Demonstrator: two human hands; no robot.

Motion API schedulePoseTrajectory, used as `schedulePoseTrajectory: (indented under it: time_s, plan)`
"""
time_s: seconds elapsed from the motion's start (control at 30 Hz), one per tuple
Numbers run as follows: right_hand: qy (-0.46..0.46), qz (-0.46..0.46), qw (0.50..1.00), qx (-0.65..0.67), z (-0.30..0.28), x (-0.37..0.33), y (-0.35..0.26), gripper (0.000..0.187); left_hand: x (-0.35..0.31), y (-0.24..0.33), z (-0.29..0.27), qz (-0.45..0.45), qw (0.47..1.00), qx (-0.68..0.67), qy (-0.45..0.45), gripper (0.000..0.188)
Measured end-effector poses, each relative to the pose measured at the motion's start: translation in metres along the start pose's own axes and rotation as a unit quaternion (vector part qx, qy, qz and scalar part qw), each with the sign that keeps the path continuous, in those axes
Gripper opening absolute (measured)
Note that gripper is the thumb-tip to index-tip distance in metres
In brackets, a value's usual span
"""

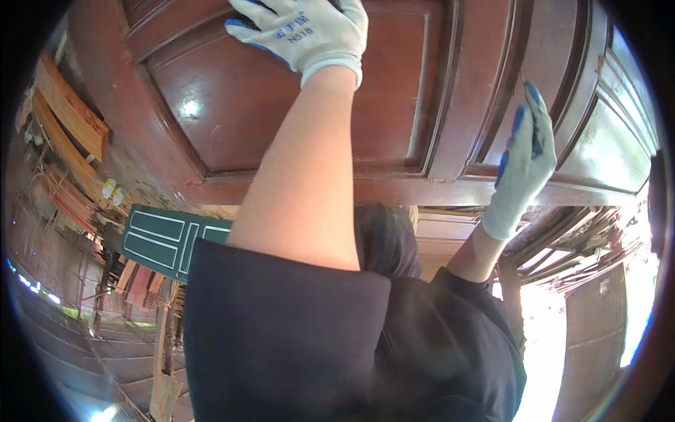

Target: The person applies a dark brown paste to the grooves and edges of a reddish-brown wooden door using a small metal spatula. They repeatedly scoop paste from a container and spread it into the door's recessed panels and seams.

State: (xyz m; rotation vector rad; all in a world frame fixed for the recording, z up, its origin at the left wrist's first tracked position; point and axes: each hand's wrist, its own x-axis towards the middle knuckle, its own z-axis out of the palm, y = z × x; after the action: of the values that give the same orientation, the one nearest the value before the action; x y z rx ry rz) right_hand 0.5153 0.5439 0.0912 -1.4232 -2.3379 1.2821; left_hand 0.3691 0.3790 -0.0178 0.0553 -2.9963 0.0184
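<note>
A large reddish-brown panelled wooden door [232, 105] with raised mouldings spreads across the upper part of the head view. On its glossy surface my left hand [306, 35] lies with fingers spread, in a white work glove with a blue palm; the topmost fingers are cut off by the picture's edge. My right hand [526, 158], gloved alike, is over the door's right part beside a moulding. Its fingers are pressed together, and a thin, dark, pointed sliver sticks out past the fingertips. What that thing is I cannot make out.
A dark green panel with white outlined rectangles [158, 239] stands beyond the door's edge at left. Curved wooden boards [70, 116] lean at the far left, near small yellow-and-white containers [112, 190]. Loose timber strips [562, 246] are piled at right.
</note>
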Motion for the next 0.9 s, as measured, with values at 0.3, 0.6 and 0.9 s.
schedulePoseTrajectory:
  time_s: [0.3,0.6,0.9]
  plan:
    - [0.063,0.019,0.994,0.086,-0.048,-0.114,0.125,0.037,-0.015,-0.002,0.016,-0.007,0.998,0.039,0.049,0.062]
    - [-0.07,-0.14,0.985,-0.068,-0.064,-0.174,0.178,0.037,-0.007,-0.012,0.024,-0.015,0.998,0.013,0.06,0.065]
    - [-0.033,-0.209,0.973,-0.093,-0.091,-0.162,0.215,0.035,-0.073,-0.029,0.022,0.122,0.985,0.005,0.12,0.069]
